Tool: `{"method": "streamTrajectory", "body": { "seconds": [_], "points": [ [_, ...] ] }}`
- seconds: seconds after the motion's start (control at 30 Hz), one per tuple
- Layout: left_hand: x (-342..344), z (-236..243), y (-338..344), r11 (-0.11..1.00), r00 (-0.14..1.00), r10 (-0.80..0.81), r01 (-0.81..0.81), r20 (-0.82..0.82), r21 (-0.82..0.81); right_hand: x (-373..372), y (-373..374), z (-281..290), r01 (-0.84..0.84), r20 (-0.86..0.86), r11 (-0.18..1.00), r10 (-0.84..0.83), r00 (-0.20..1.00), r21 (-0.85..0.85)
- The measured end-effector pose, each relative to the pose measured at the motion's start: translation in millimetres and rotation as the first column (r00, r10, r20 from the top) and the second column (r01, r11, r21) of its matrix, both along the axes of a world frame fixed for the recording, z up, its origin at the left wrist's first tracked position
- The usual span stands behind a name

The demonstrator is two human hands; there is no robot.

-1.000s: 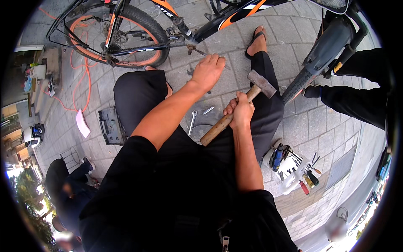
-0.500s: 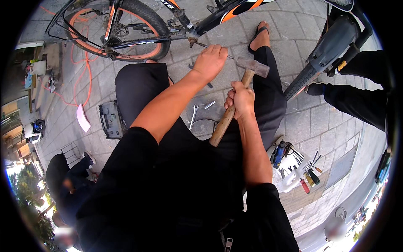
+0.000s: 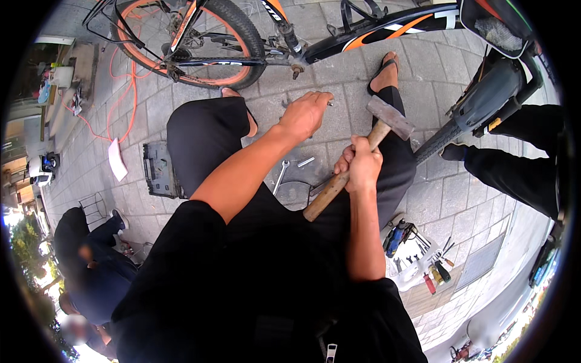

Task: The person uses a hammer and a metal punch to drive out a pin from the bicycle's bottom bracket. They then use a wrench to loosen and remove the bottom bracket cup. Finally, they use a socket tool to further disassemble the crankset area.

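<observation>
Hammer head [image 3: 390, 117]: I see brown-mottled grey
Hammer handle [image 3: 327, 196]: tan, dark-specked
Bicycle frame [image 3: 387, 29]: black, orange-and-white stripes
Cable [image 3: 134, 85]: orange

Grey paving [image 3: 448, 181] (staggered slabs), bright daylight

- Bicycle [image 3: 363, 39] across the paving [image 3: 439, 187] ahead, rear wheel [image 3: 256, 60] left, front wheel [image 3: 434, 145] right
- Left hand [image 3: 305, 116] on the bicycle's near side
- Hammer [image 3: 390, 118] in the right hand [image 3: 365, 163]
- Wrench [image 3: 281, 176] between the legs [image 3: 203, 139], short rod [image 3: 306, 162] just right of it
- Tool case [image 3: 162, 170] beside the left leg; sheet [image 3: 117, 160] farther left
- Tray [image 3: 411, 273] right of the right leg, screwdrivers [image 3: 443, 271] at its right side
</observation>
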State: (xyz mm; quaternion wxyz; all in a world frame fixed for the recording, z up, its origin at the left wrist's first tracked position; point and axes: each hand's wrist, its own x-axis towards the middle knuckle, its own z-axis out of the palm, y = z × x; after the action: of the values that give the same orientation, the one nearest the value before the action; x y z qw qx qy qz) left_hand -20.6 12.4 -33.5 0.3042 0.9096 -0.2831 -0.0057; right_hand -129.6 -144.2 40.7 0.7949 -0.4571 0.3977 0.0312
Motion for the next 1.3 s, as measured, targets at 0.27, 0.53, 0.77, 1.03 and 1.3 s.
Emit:
{"method": "streamTrajectory", "body": {
  "seconds": [0.27, 0.53, 0.77, 1.03, 1.3],
  "points": [
    [36, 81, 79, 0.692, 0.870, 0.305, -0.481, -0.387, -0.538, 22, -22, 43, -0.069, 0.085, 0.992, 0.078, 0.993, -0.109],
    [65, 29, 90, -0.120, 0.608, 0.154, -0.771, -0.779, -0.626, 50, -4, 79, -0.172, 0.125, 0.957, 0.205, 0.971, -0.233],
    [66, 4, 80, -0.179, 0.591, 0.142, -0.773, -0.794, -0.608, 63, 19, 96, -0.232, 0.094, 0.914, 0.277, 0.956, -0.333],
    [71, -6, 88, -0.197, 0.597, 0.134, -0.767, -0.791, -0.611, 71, 37, 99, -0.251, 0.059, 0.894, 0.292, 0.955, -0.371],
    [73, -6, 87, -0.207, 0.594, 0.143, -0.764, -0.792, -0.611, 72, 42, 98, -0.286, 0.036, 0.871, 0.326, 0.945, -0.400]
  ]
}}
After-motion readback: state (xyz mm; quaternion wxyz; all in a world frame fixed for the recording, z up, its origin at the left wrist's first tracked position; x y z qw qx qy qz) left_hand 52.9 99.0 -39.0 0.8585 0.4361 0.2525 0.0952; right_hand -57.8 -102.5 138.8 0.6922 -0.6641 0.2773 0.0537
